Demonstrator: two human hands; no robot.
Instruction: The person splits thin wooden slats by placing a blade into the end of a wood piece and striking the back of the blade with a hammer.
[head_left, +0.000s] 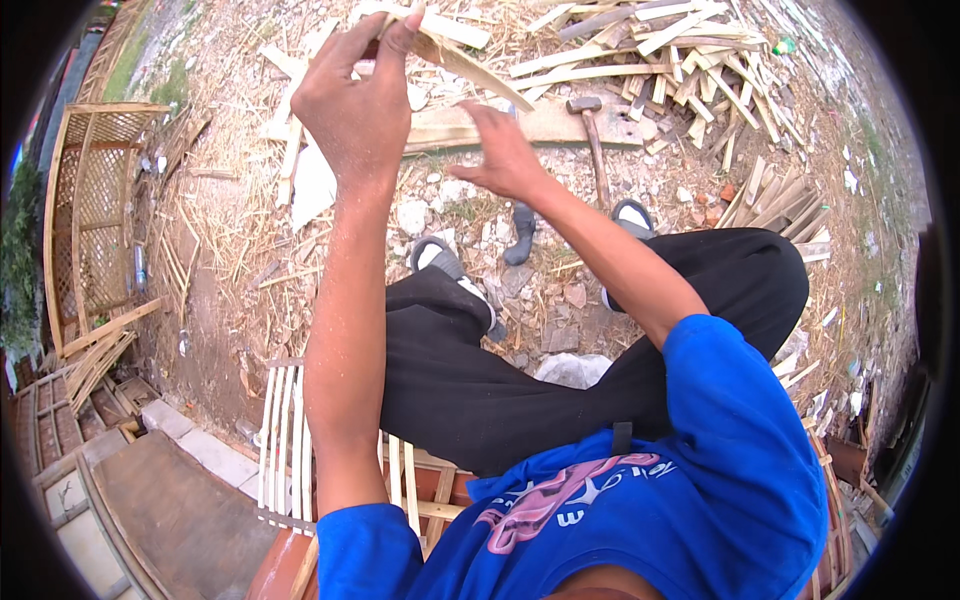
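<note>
Raised at the top of the head view, my left hand pinches a thin, pale strip of wood, which slants down to the right. Below the strip, my right hand reaches out with its fingers apart and holds nothing. Beneath both hands lies a thick wooden board on the ground. Close to my right hand is a dark-handled tool, mostly hidden, so I cannot tell its kind. A hammer with a wooden handle rests across the board's edge, right of my right hand.
A heap of split wood strips lies at the far right, with a smaller bundle nearer. Shavings and rubble cover the ground around my sandals. Lattice panels stand at the left. White slats are beside my seat.
</note>
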